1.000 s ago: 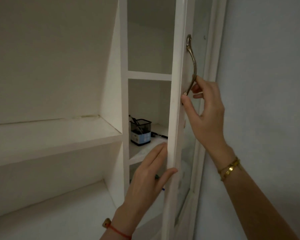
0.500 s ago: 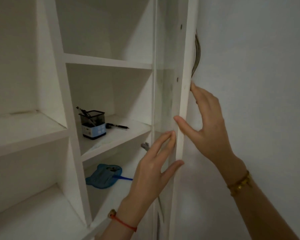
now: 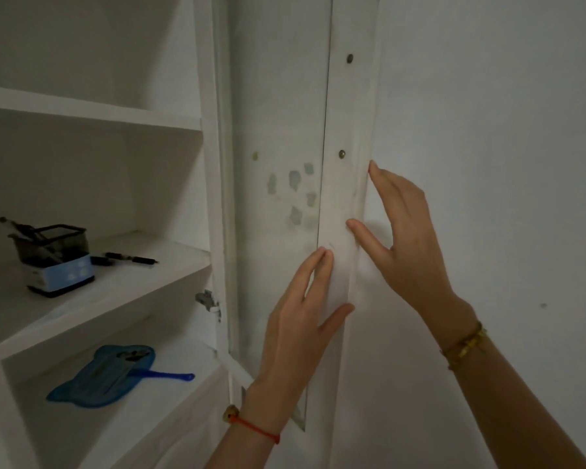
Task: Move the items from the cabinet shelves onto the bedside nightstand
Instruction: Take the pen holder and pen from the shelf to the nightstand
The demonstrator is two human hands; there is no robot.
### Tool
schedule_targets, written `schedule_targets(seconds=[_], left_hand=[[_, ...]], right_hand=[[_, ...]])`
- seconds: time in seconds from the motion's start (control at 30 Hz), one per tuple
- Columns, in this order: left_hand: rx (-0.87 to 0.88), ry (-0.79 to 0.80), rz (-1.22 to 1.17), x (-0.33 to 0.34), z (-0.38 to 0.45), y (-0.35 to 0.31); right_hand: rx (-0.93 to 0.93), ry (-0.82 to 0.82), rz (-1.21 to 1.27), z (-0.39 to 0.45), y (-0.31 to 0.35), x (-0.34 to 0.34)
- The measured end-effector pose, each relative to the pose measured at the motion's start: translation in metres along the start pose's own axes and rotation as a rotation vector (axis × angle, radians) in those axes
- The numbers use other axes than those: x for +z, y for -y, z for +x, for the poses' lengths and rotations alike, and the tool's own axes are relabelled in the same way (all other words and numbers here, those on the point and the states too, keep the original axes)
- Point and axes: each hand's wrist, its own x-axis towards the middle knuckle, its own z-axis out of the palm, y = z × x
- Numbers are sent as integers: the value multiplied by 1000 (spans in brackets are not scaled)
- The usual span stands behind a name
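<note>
door: cabinet door (image 3: 347, 130) swung wide, nearly flat against the wall (image 3: 487, 130); both hands are on its free edge.
left hand: left hand (image 3: 301, 319) flat on the inside face of the door frame, fingers straight, thumb spread. Pressing, nothing grasped.
right hand: right hand (image 3: 406, 245) just right of the left and a bit higher, fingers extended along the door's outer edge, thumb on the frame face. Loose contact, not clenched.
pen holder: pen holder (image 3: 53, 258) well left of the left hand, about level with it, on the middle shelf (image 3: 122, 292). Dark box with a blue band, pens sticking out. Judgement: light, rigid, may tip and spill the pens; take it round the body, keep it upright.
loose pen: pen (image 3: 129, 258) lies flat just right of the holder, between holder and left hand. Judgement: light, rolls; pinch mid-barrel.
blue item: blue flat piece (image 3: 105, 375) with a blue handle (image 3: 170, 375), below and left of the left hand, on the lower shelf. Cannot tell what it is exactly. Judgement: thin, light, probably flexible; lift by the handle.
nightstand: not in view.
status: judgement only — access is open, nothing picked yet.
risk: door may swing back; glass pane in it.
</note>
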Motion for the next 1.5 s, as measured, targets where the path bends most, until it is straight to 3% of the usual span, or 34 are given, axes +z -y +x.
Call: schedule_targets(seconds=[0.37, 0.77, 0.93, 1.1, 1.5], left_hand=[[-19, -13, 112, 83, 38, -5], [-18, -43, 185, 85, 31, -3], [-55, -42, 258, 61, 20, -12], [-125, -27, 415, 18, -5, -12], [-580, -62, 862, -119, -83, 28]], right_hand=[[5, -2, 59, -2, -93, 23], [-30, -49, 182, -4, -100, 33], [-5, -57, 234, -9, -92, 25], [-113, -76, 300, -30, -58, 26], [-7, 357, 720, -61, 54, 134]])
